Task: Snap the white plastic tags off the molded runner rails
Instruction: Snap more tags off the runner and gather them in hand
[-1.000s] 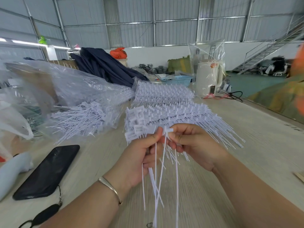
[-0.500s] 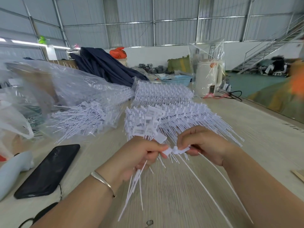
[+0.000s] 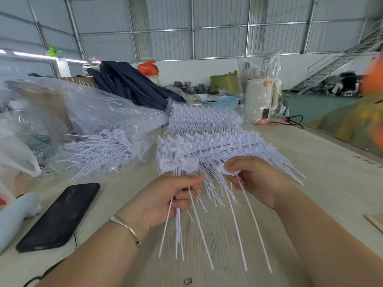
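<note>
Two tags point(image 3: 231, 172) are pinched in my right hand point(image 3: 256, 180), their tails hanging. My left hand point(image 3: 165, 198) grips a bundle point(image 3: 179, 228) beside the rails point(image 3: 209, 143).

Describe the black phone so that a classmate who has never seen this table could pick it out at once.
Start at the table and look to its near left, beside the left hand. The phone lies flat there, screen up, below the bagged tags. It is the only black slab among white and clear plastic.
</note>
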`<state>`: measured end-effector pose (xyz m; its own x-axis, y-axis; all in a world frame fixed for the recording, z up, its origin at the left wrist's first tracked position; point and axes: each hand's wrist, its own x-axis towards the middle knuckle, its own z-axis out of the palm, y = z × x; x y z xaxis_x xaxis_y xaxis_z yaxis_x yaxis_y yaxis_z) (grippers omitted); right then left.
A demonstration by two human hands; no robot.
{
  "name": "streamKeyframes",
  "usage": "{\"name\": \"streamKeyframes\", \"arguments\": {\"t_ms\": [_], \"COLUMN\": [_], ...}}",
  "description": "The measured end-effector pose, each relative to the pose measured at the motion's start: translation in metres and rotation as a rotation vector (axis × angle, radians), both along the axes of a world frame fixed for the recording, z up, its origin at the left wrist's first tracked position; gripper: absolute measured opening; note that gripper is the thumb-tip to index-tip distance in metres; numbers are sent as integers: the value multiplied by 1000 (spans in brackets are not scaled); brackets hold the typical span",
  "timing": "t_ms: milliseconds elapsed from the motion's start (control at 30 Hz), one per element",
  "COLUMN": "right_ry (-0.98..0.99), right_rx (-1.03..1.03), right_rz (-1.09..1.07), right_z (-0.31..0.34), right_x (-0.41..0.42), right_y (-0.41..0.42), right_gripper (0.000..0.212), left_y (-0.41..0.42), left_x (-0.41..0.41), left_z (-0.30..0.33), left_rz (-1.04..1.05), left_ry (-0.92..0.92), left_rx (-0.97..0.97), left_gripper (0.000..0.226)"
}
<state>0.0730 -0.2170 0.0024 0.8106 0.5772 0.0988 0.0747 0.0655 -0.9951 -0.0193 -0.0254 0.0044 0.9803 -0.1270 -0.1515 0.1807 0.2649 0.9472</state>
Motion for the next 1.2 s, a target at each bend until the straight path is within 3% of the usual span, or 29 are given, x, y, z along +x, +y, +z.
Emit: {"name": "streamKeyframes", "arguments": {"t_ms": [67, 233, 400, 500, 600, 700, 1000, 1100, 1200], "right_ry": [76, 70, 73, 68, 58, 51, -6, -5, 4], "right_rx": [38, -18, -13, 39, 72, 97, 61, 93, 126], "right_rz": [-68, -101, -21, 28, 42, 76, 158, 179, 160], "right_z": [-2, -4, -2, -2, -1, 1, 3, 3, 4], "right_x": [1, -6, -11, -14, -15, -15, -20, -22, -21], "right_y": [3, 10, 14, 14, 13, 12, 13, 15, 14], "right_gripper": [13, 32, 16, 16, 15, 16, 23, 23, 16], "left_y": [-2, -3, -8, -9, -9, -9, -7, -7, -4], "left_x": [0, 0, 4, 5, 6, 9, 7, 5, 8], "left_z": [-1, -6, -13, -14, -14, -14, -13, -14, -14], "left_rz": [80, 164, 230, 276, 288, 287, 278, 273, 307], "left_ry": [-47, -44, -44, -29, 2, -1, -102, -153, -175], "left_rx": [71, 209, 210, 89, -9, 37, 180, 144, 104], "left_gripper": [34, 36, 47, 55, 46, 37, 42, 22, 23]}}
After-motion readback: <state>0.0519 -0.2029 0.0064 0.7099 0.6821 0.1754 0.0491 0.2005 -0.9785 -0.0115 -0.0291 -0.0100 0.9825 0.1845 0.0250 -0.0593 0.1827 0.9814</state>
